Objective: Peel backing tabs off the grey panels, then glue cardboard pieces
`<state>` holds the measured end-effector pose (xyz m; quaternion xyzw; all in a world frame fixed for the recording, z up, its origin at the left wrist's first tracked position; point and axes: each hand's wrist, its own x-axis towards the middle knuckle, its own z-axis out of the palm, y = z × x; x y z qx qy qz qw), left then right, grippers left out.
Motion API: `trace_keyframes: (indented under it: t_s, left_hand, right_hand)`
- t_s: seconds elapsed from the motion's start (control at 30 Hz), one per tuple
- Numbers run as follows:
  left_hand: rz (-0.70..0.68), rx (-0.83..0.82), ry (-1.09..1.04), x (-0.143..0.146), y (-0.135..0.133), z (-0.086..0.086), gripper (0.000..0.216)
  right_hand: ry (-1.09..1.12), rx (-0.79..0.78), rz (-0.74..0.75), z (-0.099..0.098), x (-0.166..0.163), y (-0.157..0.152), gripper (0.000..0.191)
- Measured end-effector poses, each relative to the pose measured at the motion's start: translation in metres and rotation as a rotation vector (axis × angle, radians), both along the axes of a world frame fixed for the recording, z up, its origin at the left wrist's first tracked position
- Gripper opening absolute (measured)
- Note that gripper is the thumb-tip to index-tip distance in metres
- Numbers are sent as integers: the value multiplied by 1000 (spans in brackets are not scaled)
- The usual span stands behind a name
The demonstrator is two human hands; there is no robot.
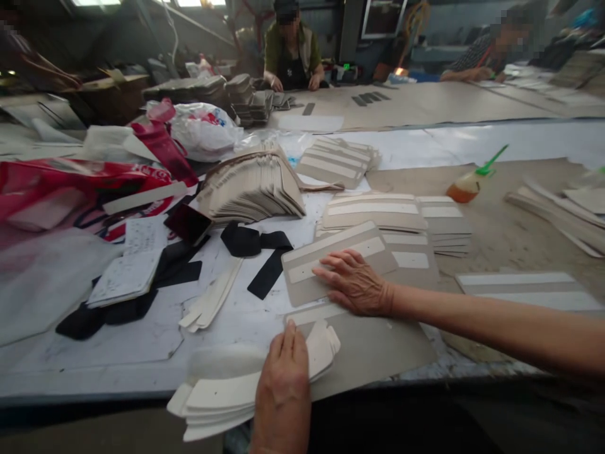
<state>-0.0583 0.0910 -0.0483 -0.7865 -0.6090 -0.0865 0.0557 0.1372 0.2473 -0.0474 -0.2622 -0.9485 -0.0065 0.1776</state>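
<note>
My left hand (283,375) is closed around a bundle of white card strips (222,397) at the table's front edge. The strips fan out on both sides of it, and its fingertips reach the rim of a grey-beige panel (387,347) lying beneath. My right hand (357,280) lies with its fingers stretched out on another grey-beige panel (302,287) that has white strips along it. Beyond that hand sits a stack of similar striped panels (373,212). Loose white strips (215,296) rest left of the panels, beside a folded black band (269,265).
A fanned stack of curved beige pieces (255,189) stands behind. Leftward lie a written notepad (132,258), a dark phone (188,222) and red plastic bags (85,189). A bottle with a green nozzle (466,184) is at right. Co-workers sit at the far table, one (293,53) facing me.
</note>
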Motion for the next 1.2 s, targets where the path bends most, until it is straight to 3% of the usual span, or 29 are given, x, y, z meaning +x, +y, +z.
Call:
trace_keyframes:
  t_s: [0.13, 0.2, 0.33, 0.47, 0.53, 0.63, 0.77, 0.87, 1.0, 1.1, 1.2]
  left_hand:
    - [-13, -41, -21, 0, -1, 1, 59]
    - [-11, -61, -68, -1, 0, 2, 61]
    - [7, -179, -346, -9, 9, 17, 55]
    - [367, -377, -842, -23, 11, 55, 20]
    - [531, -408, -1110, -29, 3, 75, 25]
    - [554, -446, -1456, -29, -16, 95, 27]
    - [498, -580, -1779, -18, -39, 96, 25]
    - [460, -628, -1845, -8, -54, 89, 27]
    - [382, -711, -1752, 1, -72, 85, 24]
    - [319, -874, -1686, 4, -85, 87, 24]
    - [291, -995, -1674, 8, -98, 86, 24]
  right_hand:
    - [52, -63, -61, 6, -27, -9, 51]
    - [8, -112, -10, 6, -44, -13, 53]
    - [-134, -227, 49, 3, -58, -15, 54]
    - [-117, -293, -17, 14, -57, -16, 51]
    - [-46, -348, -58, 27, -58, -24, 46]
    - [171, -603, -81, 51, -61, -47, 34]
    - [357, -1080, -28, 80, -65, -88, 27]
    - [424, -1298, 46, 91, -71, -108, 34]
    - [487, -1496, 89, 99, -74, -118, 45]
    - [393, -1731, 191, 105, -69, -123, 46]
    - [287, -1795, 211, 112, -59, -132, 43]
